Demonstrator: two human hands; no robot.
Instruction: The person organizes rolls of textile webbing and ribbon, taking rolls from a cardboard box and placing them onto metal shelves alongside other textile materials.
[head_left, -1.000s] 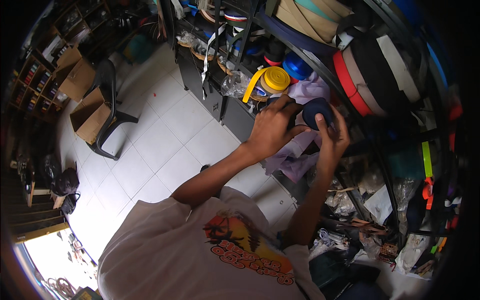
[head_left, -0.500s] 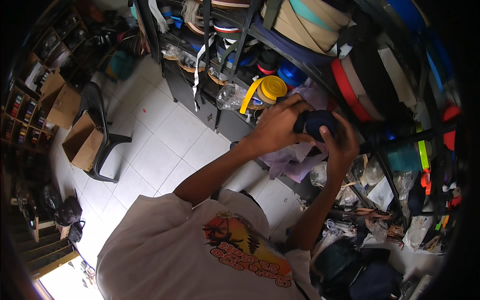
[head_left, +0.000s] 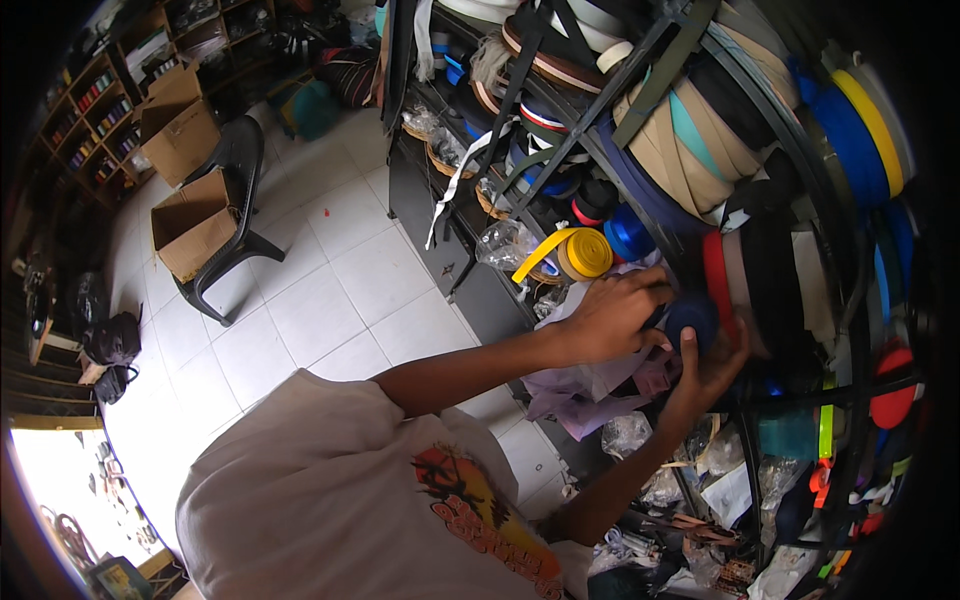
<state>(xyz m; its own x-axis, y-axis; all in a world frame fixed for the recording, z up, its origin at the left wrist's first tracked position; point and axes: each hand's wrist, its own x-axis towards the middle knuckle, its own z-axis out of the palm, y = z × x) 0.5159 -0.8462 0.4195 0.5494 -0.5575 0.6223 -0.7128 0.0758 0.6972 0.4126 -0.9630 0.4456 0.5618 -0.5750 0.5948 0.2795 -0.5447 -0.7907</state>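
A rolled coil of dark navy strap (head_left: 692, 318) is between my two hands, in front of the shelving. My right hand (head_left: 712, 368) cups it from the right and below, with the thumb across its near face. On its left side, my left hand (head_left: 618, 318) has curled fingers and its thumb close against the coil; a dark part shows between them. Under my hands hangs a crumpled lilac plastic bag (head_left: 575, 390). A yellow strap roll (head_left: 586, 252) with a loose end lies just beyond my left hand, beside a blue roll (head_left: 628, 232).
Shelving holds large webbing rolls in beige (head_left: 665, 150), red (head_left: 714, 268) and blue (head_left: 845, 140). Plastic packets (head_left: 625, 435) crowd the lower right. Cardboard boxes (head_left: 195, 222) sit on a black chair (head_left: 245, 190) to the left, on the white tiled floor (head_left: 320, 270).
My view has turned, so shelves and chair appear shifted. Both hands, still around the navy coil, appear lower and farther right in the picture. More of the lilac bag shows beneath them.
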